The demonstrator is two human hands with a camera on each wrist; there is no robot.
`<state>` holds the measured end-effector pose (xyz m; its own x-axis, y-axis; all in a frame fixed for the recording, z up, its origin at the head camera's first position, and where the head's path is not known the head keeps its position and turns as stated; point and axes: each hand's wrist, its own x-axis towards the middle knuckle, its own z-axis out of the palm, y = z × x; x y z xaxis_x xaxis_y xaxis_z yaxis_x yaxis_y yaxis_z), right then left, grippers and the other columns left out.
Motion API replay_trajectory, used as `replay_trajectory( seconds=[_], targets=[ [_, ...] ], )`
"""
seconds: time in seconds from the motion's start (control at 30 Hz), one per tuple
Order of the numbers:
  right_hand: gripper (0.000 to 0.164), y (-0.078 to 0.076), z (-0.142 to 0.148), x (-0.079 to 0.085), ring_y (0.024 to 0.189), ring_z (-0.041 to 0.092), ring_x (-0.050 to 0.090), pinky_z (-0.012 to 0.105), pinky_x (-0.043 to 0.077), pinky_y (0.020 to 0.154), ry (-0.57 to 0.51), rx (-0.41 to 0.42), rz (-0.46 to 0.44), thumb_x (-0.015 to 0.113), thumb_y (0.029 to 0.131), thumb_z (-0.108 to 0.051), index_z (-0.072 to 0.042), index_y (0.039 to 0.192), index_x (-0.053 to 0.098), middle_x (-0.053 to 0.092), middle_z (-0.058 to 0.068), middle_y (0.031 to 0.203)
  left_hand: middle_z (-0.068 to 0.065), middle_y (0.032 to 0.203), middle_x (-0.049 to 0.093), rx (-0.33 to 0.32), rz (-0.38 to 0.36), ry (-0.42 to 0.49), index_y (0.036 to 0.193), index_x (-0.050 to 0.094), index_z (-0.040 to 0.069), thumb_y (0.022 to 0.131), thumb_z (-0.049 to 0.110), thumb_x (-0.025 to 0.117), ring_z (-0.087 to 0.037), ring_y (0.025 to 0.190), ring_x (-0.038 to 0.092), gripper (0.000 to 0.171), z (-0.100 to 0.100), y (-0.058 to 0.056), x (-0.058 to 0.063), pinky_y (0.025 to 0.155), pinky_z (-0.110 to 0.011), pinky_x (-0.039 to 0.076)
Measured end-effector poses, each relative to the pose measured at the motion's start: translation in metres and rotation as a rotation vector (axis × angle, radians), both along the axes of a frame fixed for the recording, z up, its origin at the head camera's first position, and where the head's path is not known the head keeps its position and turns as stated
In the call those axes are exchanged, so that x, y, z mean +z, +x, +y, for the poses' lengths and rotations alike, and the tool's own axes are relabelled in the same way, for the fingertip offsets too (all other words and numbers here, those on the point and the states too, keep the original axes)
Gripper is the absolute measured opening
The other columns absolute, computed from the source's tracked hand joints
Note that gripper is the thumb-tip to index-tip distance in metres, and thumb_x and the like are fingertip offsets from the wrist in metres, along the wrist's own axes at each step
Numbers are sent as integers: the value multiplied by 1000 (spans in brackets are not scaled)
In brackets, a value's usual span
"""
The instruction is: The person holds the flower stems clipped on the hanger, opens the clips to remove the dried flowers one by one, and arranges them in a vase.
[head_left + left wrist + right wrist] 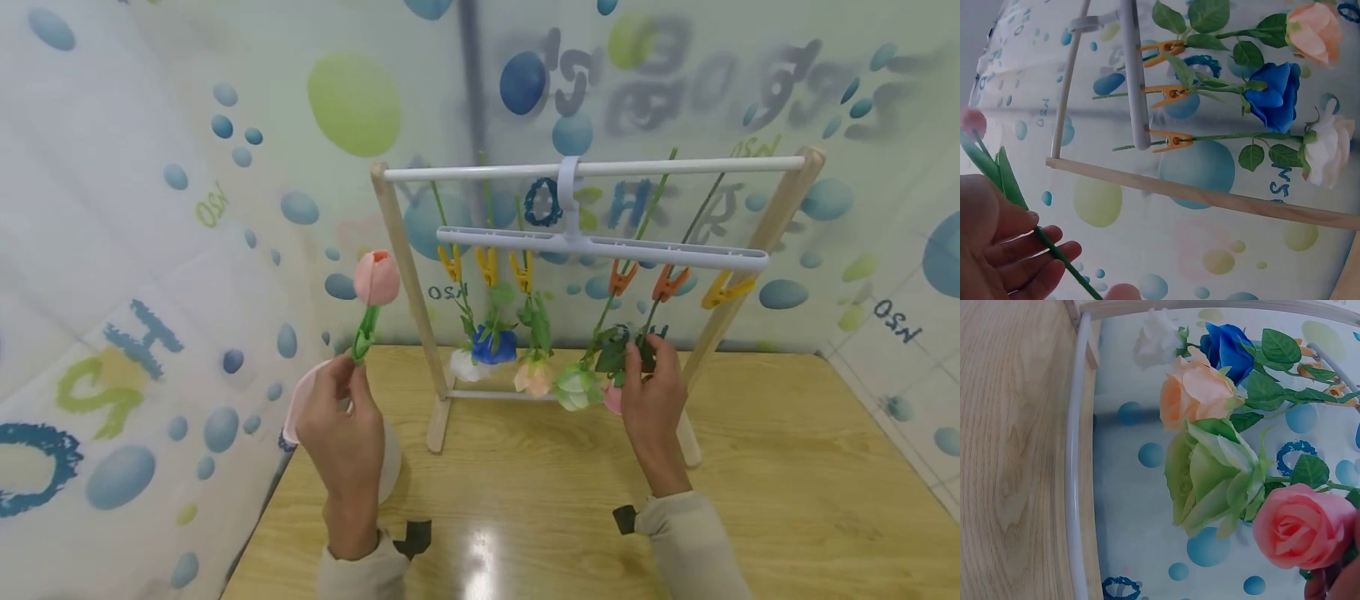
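My left hand (341,429) pinches the green stem of an artificial pink tulip (377,279), bloom upward, left of a wooden rack. Thumb and fingers of my right hand (656,408) hold the leafy stem of a pink rose (1304,525), which hangs head down from an orange clip (670,284) on a pale hanger (637,248). The hand partly hides this rose in the head view. Beside it hang a green rose (1213,475), a peach rose (1194,394), a blue rose (1275,97) and a white rose (1329,150). The hanger's rightmost yellow clip (727,290) carries no flower.
The rack's white top bar (487,172) bears the hanger's hook. Wooden legs (408,275) stand on the wood-grain table (525,500). Behind my left hand is a container with a pink part (300,404), mostly hidden. Patterned sheeting (247,75) surrounds the table.
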<state>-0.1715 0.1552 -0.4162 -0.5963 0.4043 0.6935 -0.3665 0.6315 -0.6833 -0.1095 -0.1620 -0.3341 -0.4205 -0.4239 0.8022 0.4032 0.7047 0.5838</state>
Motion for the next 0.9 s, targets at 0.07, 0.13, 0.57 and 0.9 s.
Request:
replay_trajectory(
  seconds=[0.07, 0.13, 0.57, 0.9],
  targets=[
    [28, -2, -4, 0, 73, 35, 63, 12, 34, 63, 1, 0, 25, 58, 100, -13, 10, 116, 61, 65, 26, 95, -20, 90, 72, 10, -62, 2, 99, 70, -8, 93, 0, 65, -27, 78, 68, 11, -6, 2, -3, 75, -6, 42],
    [27, -3, -7, 0, 72, 36, 64, 10, 34, 63, -4, -5, 41, 59, 100, -12, 10, 114, 63, 66, 26, 96, -20, 92, 72, 27, -105, -10, 99, 69, -8, 93, 1, 64, -27, 80, 69, 12, -13, 3, -4, 75, -5, 43],
    [27, 4, 16, 10, 76, -21, 43, 3, 33, 67, -24, -83, 37, 59, 99, -13, 10, 110, 66, 64, 29, 98, -17, 91, 69, -47, -179, 46, 100, 67, -4, 92, 3, 66, -26, 81, 69, 11, -10, -18, -9, 72, -20, 54],
    [25, 2, -1, 4, 76, -19, 44, 3, 34, 68, -41, -15, 40, 60, 98, -13, 10, 108, 67, 65, 27, 97, -18, 97, 72, 132, -458, -40, 105, 65, -1, 91, 9, 63, -37, 90, 69, 18, -30, 5, -5, 82, -54, 51]
  ],
)
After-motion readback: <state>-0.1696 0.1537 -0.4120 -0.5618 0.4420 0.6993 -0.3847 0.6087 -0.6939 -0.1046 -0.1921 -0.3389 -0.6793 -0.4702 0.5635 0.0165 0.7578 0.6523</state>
